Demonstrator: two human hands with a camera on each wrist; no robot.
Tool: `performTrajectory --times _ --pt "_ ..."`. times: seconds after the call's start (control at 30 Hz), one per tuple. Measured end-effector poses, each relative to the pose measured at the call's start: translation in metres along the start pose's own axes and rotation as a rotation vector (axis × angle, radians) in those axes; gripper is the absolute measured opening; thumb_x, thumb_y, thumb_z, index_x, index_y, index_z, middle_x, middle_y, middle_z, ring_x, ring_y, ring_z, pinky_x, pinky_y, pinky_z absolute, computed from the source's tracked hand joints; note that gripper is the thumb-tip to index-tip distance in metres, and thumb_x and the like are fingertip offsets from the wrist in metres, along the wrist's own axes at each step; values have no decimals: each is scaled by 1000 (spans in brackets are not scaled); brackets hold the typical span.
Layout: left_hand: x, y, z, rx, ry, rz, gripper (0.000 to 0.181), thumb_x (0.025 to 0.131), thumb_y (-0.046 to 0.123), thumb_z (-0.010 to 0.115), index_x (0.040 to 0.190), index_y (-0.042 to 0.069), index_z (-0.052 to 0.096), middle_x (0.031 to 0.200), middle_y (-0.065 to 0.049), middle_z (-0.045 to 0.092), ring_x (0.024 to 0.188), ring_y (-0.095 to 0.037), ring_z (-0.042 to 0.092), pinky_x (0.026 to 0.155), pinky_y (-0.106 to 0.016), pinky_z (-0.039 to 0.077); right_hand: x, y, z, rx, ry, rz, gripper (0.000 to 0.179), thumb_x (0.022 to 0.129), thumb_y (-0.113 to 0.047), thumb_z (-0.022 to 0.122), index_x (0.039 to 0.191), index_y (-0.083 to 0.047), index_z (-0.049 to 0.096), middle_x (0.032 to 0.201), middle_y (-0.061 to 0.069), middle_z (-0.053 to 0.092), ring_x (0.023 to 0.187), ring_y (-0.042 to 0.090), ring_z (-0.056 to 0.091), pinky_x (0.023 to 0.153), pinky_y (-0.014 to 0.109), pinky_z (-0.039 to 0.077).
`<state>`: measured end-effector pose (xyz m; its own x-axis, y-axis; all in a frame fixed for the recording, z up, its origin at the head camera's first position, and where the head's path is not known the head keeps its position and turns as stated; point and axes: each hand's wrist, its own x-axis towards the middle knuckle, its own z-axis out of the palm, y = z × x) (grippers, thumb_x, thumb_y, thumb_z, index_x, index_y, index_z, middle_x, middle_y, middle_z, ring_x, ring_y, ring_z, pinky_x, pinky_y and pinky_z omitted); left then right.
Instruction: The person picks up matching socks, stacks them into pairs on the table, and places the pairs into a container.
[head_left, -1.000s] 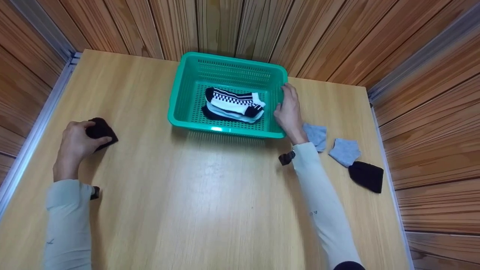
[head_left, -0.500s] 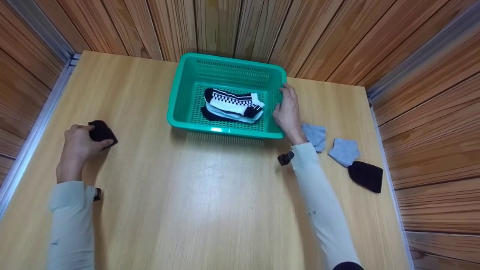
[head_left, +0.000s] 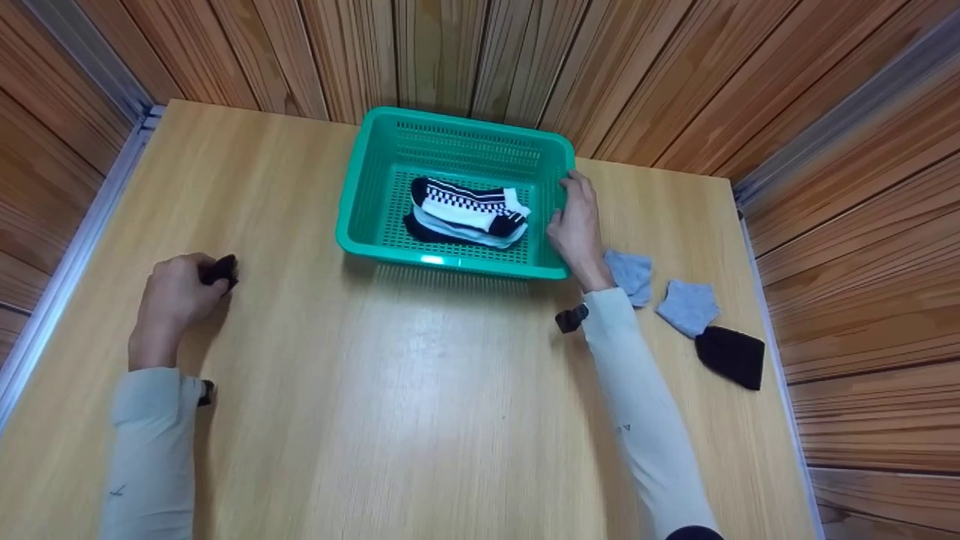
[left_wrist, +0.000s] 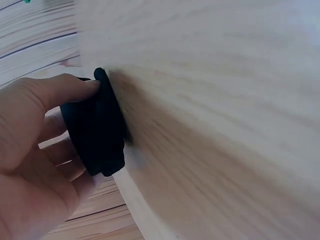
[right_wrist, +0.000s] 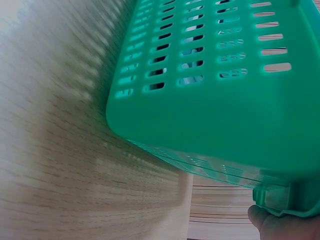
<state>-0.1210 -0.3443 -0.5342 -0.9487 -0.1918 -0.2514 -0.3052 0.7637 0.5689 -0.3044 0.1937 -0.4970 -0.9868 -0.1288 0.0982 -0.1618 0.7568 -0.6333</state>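
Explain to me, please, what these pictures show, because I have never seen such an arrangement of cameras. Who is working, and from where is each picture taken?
There is no robot: a person works with two bare hands. The wide picture comes from a camera on the head, looking down. The close ones come from cameras on the wrists: one shows the left hand at its work, the other mostly the outside of the green basket.

The basket stands on a wooden table, with a pile of socks inside. At the right lie one grey cloth, a second grey cloth and a flat black cloth. The left hand pinches a folded dark cloth; the right hand grips the basket's rim.
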Motion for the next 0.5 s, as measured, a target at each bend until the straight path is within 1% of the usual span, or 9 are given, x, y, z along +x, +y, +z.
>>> performTrajectory --times 0.13,0.27,0.37,0.5 --pt "-3 6 5 -5 6 41 43 102 14 60 137 -12 58 132 -42 57 116 -52 57 100 -68 46 0 -1 0 0 0 -1 49 103 4 49 152 4 44 171 16 29 157 32 33 131 45 28" --pt "-6 15 11 -28 -4 57 41 102 13 60 135 -11 60 131 -40 59 116 -50 58 101 -66 46 0 -2 0 3 -4 5 50 103 3 50 153 3 43 171 15 28 158 31 32 131 46 28" --pt "-9 22 16 -34 -5 70 38 102 13 61 133 -10 62 130 -38 62 114 -47 59 99 -62 48 0 -2 0 5 -6 8 50 104 3 50 153 3 43 171 14 28 158 31 32 131 46 27" --pt "-14 33 22 -47 -7 106 37 102 11 62 132 -10 62 130 -39 62 116 -49 61 97 -61 50 0 0 0 3 5 -6 49 103 4 49 152 5 43 171 16 28 158 32 32 131 46 28"
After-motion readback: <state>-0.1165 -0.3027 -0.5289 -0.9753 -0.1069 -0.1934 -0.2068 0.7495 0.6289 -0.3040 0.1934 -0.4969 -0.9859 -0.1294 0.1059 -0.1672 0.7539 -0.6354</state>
